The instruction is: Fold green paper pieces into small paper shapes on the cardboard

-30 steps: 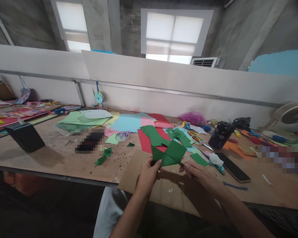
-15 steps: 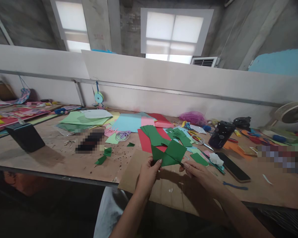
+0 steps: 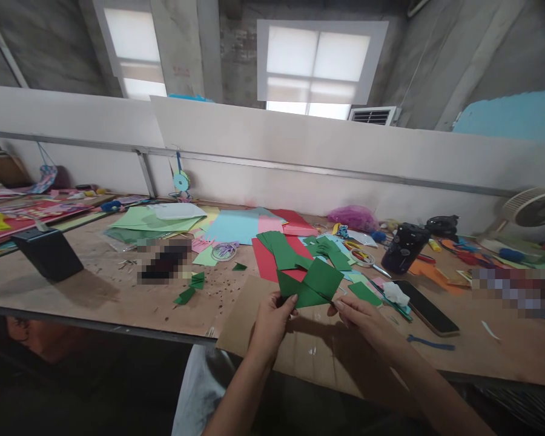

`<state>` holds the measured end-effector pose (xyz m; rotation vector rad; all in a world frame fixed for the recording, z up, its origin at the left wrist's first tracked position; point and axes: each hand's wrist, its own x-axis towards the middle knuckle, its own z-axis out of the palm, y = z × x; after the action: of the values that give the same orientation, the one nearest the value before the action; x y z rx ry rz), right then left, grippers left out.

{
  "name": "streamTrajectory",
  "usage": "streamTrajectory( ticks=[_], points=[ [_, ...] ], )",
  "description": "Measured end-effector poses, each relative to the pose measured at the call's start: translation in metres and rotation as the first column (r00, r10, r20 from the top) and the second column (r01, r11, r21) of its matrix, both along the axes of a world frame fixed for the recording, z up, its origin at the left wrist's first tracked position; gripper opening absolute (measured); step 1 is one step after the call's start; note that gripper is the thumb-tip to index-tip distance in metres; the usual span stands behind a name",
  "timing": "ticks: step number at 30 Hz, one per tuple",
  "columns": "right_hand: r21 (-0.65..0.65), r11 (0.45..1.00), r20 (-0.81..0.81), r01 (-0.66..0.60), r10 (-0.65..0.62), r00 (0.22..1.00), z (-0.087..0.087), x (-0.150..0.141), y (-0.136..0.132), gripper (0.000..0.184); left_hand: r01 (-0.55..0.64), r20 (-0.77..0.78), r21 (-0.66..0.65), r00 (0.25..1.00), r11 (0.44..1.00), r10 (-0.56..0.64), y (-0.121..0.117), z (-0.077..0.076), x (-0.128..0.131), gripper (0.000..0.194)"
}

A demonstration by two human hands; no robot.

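Observation:
Between thumb and fingers, my left hand pinches the lower left of a green sheet of paper above the cardboard. My right hand is closed on small dark scissors; their handles are mostly hidden by the fingers. The blades lie at the sheet's right edge, where a slit runs inward and one flap of paper stands up. Just behind are a stack of green paper strips and a red sheet. Cut green scraps lie to the left.
Brown cardboard lies under my hands at the table's front edge. On the right are a phone, a dark cup and a fan. A black box stands left. Coloured sheets lie at the back.
The green sheet's upright flap has shifted slightly right, and the slit beside it looks a little wider. Both hands keep their grip in nearly the same place. The view has tilted slightly.

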<state>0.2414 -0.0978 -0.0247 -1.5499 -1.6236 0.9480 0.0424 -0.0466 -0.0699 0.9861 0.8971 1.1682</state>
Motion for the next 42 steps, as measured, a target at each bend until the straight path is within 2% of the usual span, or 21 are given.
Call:
streamTrajectory(
  ticks=[9, 16, 25, 29, 36, 42],
  points=[
    [0.015, 1.000, -0.043, -0.003, 0.004, 0.999, -0.006, -0.003, 0.004, 0.040, 0.030, 0.040, -0.005, 0.999, 1.000, -0.030, -0.002, 0.000, 0.000, 0.037],
    [0.033, 0.999, -0.042, 0.009, -0.008, 0.999, -0.005, -0.004, 0.005, 0.042, 0.006, 0.043, 0.007, 0.999, 1.000, -0.006, -0.001, 0.000, 0.000, 0.037],
    [-0.097, 0.995, -0.158, 0.031, -0.047, 0.986, -0.010, -0.001, 0.007, 0.045, 0.028, 0.067, -0.004, 0.997, 1.000, -0.027, -0.002, 0.001, 0.000, 0.038],
    [-0.082, 0.997, -0.160, 0.001, -0.014, 0.987, -0.010, 0.000, 0.008, 0.043, 0.024, 0.060, -0.005, 0.998, 1.000, -0.024, -0.001, -0.001, 0.000, 0.036],
    [-0.083, 0.996, -0.102, 0.004, -0.013, 0.995, 0.001, 0.000, 0.004, 0.047, -0.007, 0.024, 0.006, 1.000, 1.000, 0.006, 0.001, -0.004, -0.001, 0.037],
    [-0.103, 0.995, -0.145, -0.009, -0.006, 0.989, -0.005, -0.001, 0.006, 0.045, 0.037, 0.019, 0.043, 0.999, 0.998, -0.038, -0.004, 0.004, -0.001, 0.034]
  ],
)
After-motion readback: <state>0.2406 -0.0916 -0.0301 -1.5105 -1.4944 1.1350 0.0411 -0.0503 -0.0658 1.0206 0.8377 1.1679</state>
